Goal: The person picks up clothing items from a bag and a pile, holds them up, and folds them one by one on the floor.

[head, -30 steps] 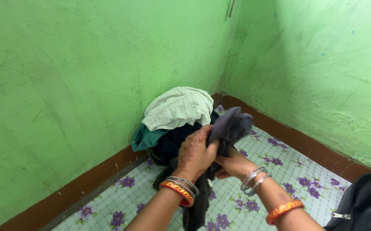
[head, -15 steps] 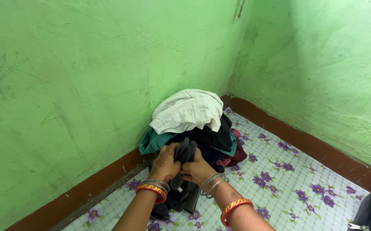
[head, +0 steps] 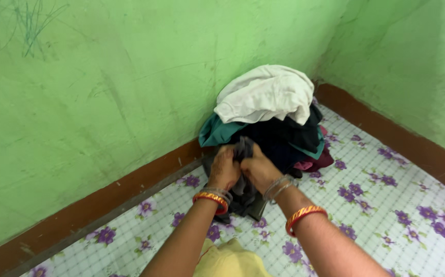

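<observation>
Both hands low now, at the foot of the heap of clothes in the corner, no longer lifted as a second ago. Left hand (head: 224,168) and right hand (head: 259,169) side by side, each grip closed on the same dark grey crumpled cloth garment (head: 243,180), bunched between the fingers and trailing down to the floor. Same garment held up clear of the heap a second ago, since lowered and pressed in against the front of the pile; by the look of it, being gathered or folded small rather than shaken out.

Just behind the hands, the piled clothes (head: 279,138): a pale cream crumpled cloth (head: 263,95) on top, a teal piece (head: 216,134) sticking out at the left, dark navy layers beneath, a maroon scrap (head: 319,161) at the right. Underneath, a white floor covering with purple flowers (head: 376,205); behind, green painted walls (head: 104,92) with a brown skirting band (head: 130,187). Red and gold bangles on both wrists; a yellow fabric edge (head: 230,259) at the bottom of the view.
</observation>
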